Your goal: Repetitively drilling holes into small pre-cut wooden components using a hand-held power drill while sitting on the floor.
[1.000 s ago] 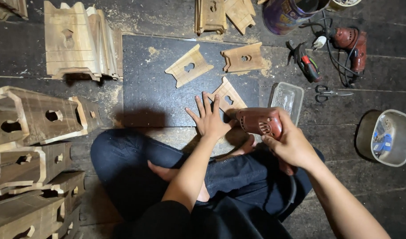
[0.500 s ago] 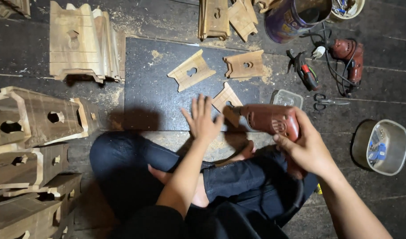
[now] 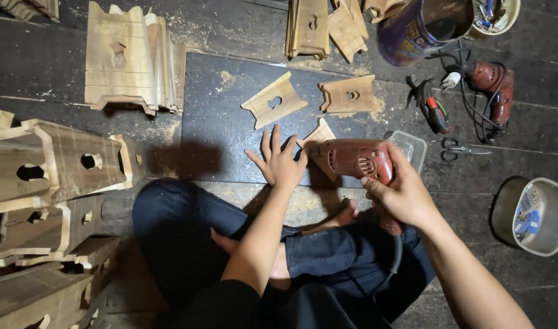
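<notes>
Three loose wooden cutouts lie on the dark mat (image 3: 230,122): one cutout (image 3: 274,100) at centre, a second cutout (image 3: 347,94) to its right, and a third cutout (image 3: 318,135) under the drill nose. The left hand (image 3: 280,161) lies flat, fingers spread wide, just beside that third piece; contact with it appears likely but is partly hidden. The right hand (image 3: 403,194) is closed around the red electric drill (image 3: 355,159). A second drill (image 3: 495,88) lies at upper right. Since the earlier frame, the left hand's fingers have spread further and the drill sits slightly lower.
</notes>
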